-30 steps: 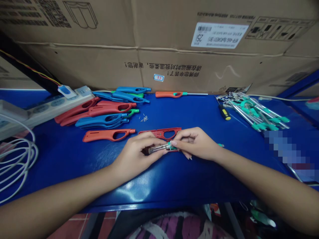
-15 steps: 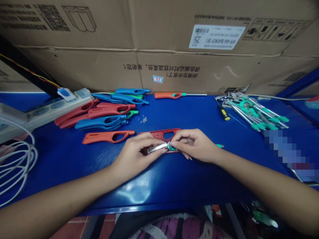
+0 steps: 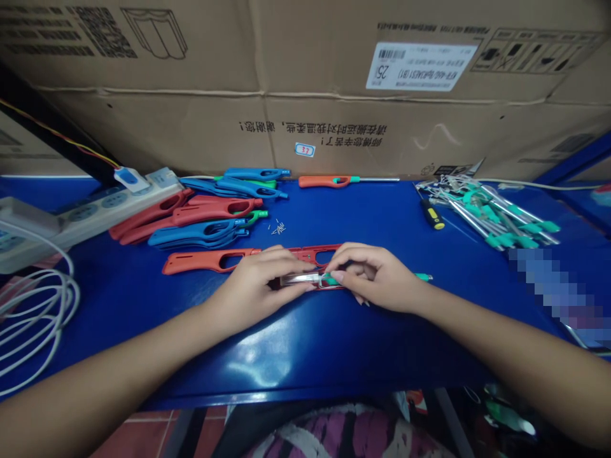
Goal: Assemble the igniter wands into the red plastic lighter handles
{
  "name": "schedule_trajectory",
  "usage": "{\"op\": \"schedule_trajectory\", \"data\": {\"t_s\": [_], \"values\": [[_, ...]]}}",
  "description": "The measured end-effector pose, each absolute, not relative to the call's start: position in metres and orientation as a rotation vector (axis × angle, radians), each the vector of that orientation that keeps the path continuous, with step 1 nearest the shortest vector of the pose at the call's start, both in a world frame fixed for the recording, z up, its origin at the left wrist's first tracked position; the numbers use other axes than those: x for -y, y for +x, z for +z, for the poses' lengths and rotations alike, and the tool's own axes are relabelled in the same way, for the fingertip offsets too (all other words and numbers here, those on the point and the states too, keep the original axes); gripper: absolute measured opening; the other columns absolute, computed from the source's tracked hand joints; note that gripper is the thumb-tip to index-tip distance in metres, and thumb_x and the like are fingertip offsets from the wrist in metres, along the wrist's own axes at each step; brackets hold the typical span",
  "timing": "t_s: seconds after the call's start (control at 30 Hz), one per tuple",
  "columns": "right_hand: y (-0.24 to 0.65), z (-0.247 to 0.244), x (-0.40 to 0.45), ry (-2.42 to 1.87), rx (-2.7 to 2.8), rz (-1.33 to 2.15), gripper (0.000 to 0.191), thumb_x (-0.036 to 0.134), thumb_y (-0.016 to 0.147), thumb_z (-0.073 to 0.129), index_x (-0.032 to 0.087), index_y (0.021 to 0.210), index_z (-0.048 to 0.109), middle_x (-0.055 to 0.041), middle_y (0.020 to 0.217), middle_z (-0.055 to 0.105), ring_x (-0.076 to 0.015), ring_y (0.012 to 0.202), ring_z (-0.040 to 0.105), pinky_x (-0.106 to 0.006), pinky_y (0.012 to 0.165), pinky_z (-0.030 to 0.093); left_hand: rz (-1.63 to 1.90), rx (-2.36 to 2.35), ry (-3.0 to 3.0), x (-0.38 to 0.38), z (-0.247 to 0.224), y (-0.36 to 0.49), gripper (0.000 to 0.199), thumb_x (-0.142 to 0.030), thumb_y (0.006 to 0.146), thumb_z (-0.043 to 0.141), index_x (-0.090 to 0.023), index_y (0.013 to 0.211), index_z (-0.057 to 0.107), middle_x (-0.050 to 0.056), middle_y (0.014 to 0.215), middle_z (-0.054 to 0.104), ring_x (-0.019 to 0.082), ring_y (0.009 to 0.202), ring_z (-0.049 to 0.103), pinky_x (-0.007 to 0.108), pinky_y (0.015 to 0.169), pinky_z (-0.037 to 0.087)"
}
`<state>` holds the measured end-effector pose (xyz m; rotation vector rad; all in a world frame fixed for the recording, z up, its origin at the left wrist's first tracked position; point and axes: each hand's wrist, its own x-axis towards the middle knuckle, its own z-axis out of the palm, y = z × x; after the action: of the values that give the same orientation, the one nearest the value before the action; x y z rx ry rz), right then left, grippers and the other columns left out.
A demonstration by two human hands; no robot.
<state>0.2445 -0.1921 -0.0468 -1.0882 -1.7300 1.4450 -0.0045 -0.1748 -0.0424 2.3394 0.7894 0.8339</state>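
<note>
My left hand (image 3: 255,280) curls its thumb and fingers around a shiny clear-silver lighter tank (image 3: 300,278), which lies in a red lighter shell half (image 3: 329,289). At the tank's right end is a green plastic part (image 3: 328,278) with a pale wire. The thumb and fingers of my right hand (image 3: 384,275) pinch this green part; a green tip (image 3: 424,277) pokes out beyond that hand. Just behind both hands lies another red shell half (image 3: 310,256), partly covered. An orange-red lighter handle (image 3: 200,262) rests left of it.
Red, blue and green lighter handles (image 3: 205,232) are piled at the left beside a power strip (image 3: 102,210). Small screws (image 3: 278,228) lie behind my hands. An orange lighter (image 3: 324,182), a screwdriver (image 3: 433,216) and silver-green lighter tubes (image 3: 496,213) lie farther back, before cardboard (image 3: 191,127).
The tank, tilted before, now lies level in the red shell half between my hands. My right hand keeps its pinch on the green part. The view has shifted slightly.
</note>
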Motion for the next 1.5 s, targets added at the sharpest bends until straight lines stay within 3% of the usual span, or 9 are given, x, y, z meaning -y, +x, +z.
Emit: {"op": "schedule_trajectory", "data": {"t_s": [0.1,0.27,0.6,0.77,1.1,1.27,1.33,1.4,1.5], "values": [[0.245,-0.045,0.193,-1.073,1.700,1.441,0.021,0.035,0.091,0.067,0.015,0.097,0.067,-0.0058,0.109,0.057,-0.0023,0.050,0.058,-0.018,0.040,0.049,0.703,-0.822,2.425,0.170,-0.034,-0.011,0.024,-0.025,0.091,0.072,-0.019,0.114,0.072,0.003,0.088,0.073,0.017,0.082,0.064,0.027,0.073,0.051],[0.244,-0.044,0.193,-1.075,1.709,1.430,0.020,0.035,0.093,0.066,0.016,0.095,0.066,-0.0044,0.106,0.055,-0.0018,0.050,0.056,-0.017,0.039,0.048,0.516,-0.805,2.505,0.169,-0.029,-0.014,0.010,-0.027,0.094,0.068,-0.022,0.099,0.075,0.004,0.094,0.074,0.020,0.089,0.061,0.032,0.078,0.049],[0.244,-0.044,0.192,-1.062,1.729,1.395,0.017,0.032,0.093,0.065,0.015,0.092,0.066,-0.0047,0.105,0.055,-0.0017,0.052,0.054,-0.017,0.040,0.047,0.423,-0.873,2.622,0.173,-0.028,-0.015,0.022,-0.037,0.095,0.066,-0.019,0.105,0.075,0.007,0.097,0.072,0.023,0.092,0.059,0.036,0.080,0.049],[0.244,-0.044,0.192,-1.074,1.740,1.372,0.018,0.033,0.093,0.065,0.015,0.091,0.066,-0.0054,0.105,0.056,-0.0021,0.054,0.053,-0.017,0.041,0.046,0.377,-0.883,2.635,0.174,-0.022,-0.017,0.023,-0.030,0.100,0.057,-0.021,0.107,0.076,0.006,0.096,0.072,0.021,0.090,0.063,0.035,0.081,0.051],[0.243,-0.042,0.192,-1.065,1.846,1.257,0.014,0.028,0.093,0.061,0.016,0.089,0.067,-0.0053,0.101,0.058,-0.0034,0.057,0.049,-0.018,0.044,0.042,0.469,-0.939,2.430,0.175,-0.033,-0.015,0.018,-0.028,0.095,0.066,-0.023,0.107,0.079,0.005,0.095,0.070,0.017,0.083,0.067,0.030,0.076,0.053],[0.247,-0.040,0.195,-1.065,1.936,1.083,0.016,0.025,0.095,0.058,0.017,0.105,0.068,-0.0055,0.100,0.059,-0.0060,0.061,0.053,-0.019,0.045,0.042,0.431,-0.981,2.484,0.177,-0.030,-0.016,0.021,-0.031,0.093,0.068,-0.023,0.110,0.077,0.004,0.100,0.072,0.019,0.086,0.069,0.031,0.076,0.055],[0.249,-0.039,0.196,-1.015,2.077,0.898,0.024,0.020,0.095,0.056,0.017,0.116,0.066,-0.0075,0.106,0.063,-0.0095,0.072,0.059,-0.021,0.054,0.048,0.439,-0.988,2.533,0.177,-0.030,-0.016,0.023,-0.032,0.092,0.069,-0.022,0.112,0.076,0.005,0.103,0.073,0.020,0.090,0.070,0.033,0.079,0.056],[0.252,-0.038,0.197,-0.918,2.282,0.680,0.033,0.018,0.096,0.054,0.018,0.127,0.062,-0.0099,0.116,0.066,-0.0145,0.091,0.063,-0.028,0.075,0.055,0.448,-0.976,2.578,0.178,-0.029,-0.016,0.021,-0.031,0.094,0.067,-0.023,0.111,0.076,0.005,0.103,0.074,0.021,0.091,0.071,0.033,0.081,0.056],[0.254,-0.036,0.198,-0.789,2.572,0.409,0.038,0.019,0.098,0.052,0.018,0.135,0.059,-0.0098,0.123,0.070,-0.0205,0.116,0.060,-0.041,0.101,0.048,0.460,-0.949,2.591,0.177,-0.029,-0.015,0.018,-0.029,0.096,0.063,-0.023,0.106,0.077,0.004,0.098,0.073,0.019,0.088,0.071,0.030,0.079,0.057]]}}
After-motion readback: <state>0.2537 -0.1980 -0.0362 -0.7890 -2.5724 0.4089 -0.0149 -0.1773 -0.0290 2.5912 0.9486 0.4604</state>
